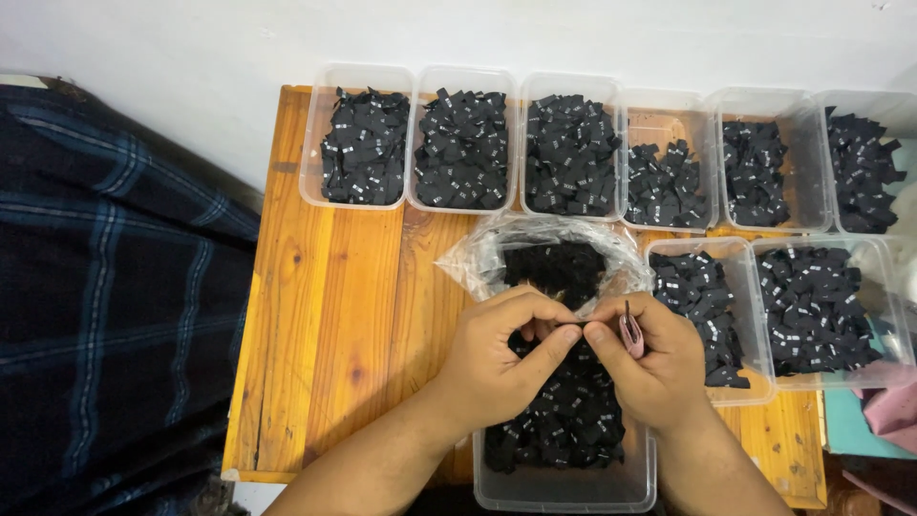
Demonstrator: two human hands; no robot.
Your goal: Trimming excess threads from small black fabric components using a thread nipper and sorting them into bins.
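Wooden table (330, 315) under my hands, white wall beyond it, dark plaid cloth (105, 287) off to my left. Nearest me sits a clear tub (564, 487) heaped with small black tags, its near end right at the table's front edge; a knock from my wrists could tip it toward me. Above it my left hand (497, 358) and right hand (650, 368) meet, fingers pinched shut on a tiny tag (579, 325), I think, though it is too small to be sure. My right hand also keeps a slim pink tool (630, 334) tucked against the palm; its tip points up near my left fingers, so a slip could prick them, or the tag could drop into the heap and be lost. Just past my hands is a crumpled plastic bag (478, 263) of dark scraps, loose enough to snag. Two tubs (755, 287) crowd my right, six more (358, 81) line the far edge. Bare wood on the left is my only open room.
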